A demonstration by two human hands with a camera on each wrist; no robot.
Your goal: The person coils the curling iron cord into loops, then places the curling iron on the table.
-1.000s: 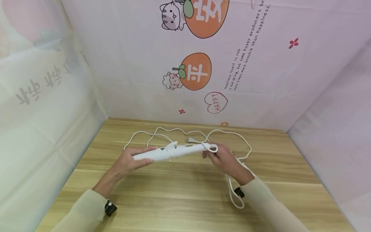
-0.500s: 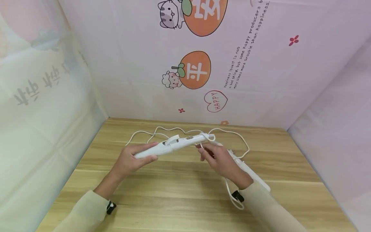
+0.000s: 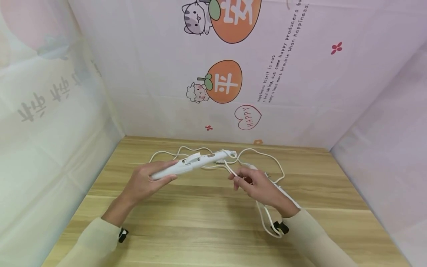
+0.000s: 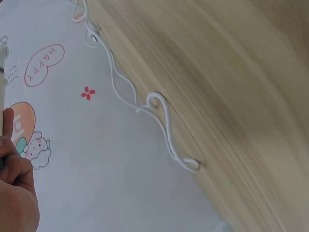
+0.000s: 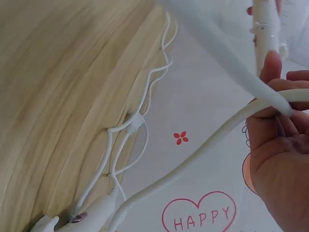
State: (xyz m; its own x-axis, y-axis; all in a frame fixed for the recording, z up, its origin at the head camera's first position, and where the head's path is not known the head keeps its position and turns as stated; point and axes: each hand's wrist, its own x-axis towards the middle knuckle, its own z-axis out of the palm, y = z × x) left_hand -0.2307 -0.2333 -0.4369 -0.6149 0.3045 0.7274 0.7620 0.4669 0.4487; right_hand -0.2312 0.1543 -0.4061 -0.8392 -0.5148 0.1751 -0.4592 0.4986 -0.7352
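Note:
A white curling iron (image 3: pixel 180 167) with a raised lever hangs over the table. My left hand (image 3: pixel 141 183) grips its left end between thumb and fingers, while its cord end points right and slightly up. In the left wrist view my left hand (image 4: pixel 19 193) and the curling iron (image 4: pixel 2 94) are cut off by the frame's edge. The iron's white cord (image 3: pixel 228 167) runs down to my right hand (image 3: pixel 258 185), whose thumb and fingers pinch it. In the right wrist view the cord (image 5: pixel 193 154) crosses the fingers of my right hand (image 5: pixel 285 154).
A second white iron (image 3: pixel 289 196) lies on the table beside my right forearm, partly hidden by it. White cords (image 3: pixel 278 157) loop along the back of the wooden table (image 3: pixel 200 230), in front of a printed cloth wall (image 3: pixel 150 92). A cord loop (image 3: pixel 271 231) hangs near my right wrist.
My right hand has left the iron's right end and now pinches the cord lower down. The iron has shifted left, its cord end rising and its lever side turning into view.

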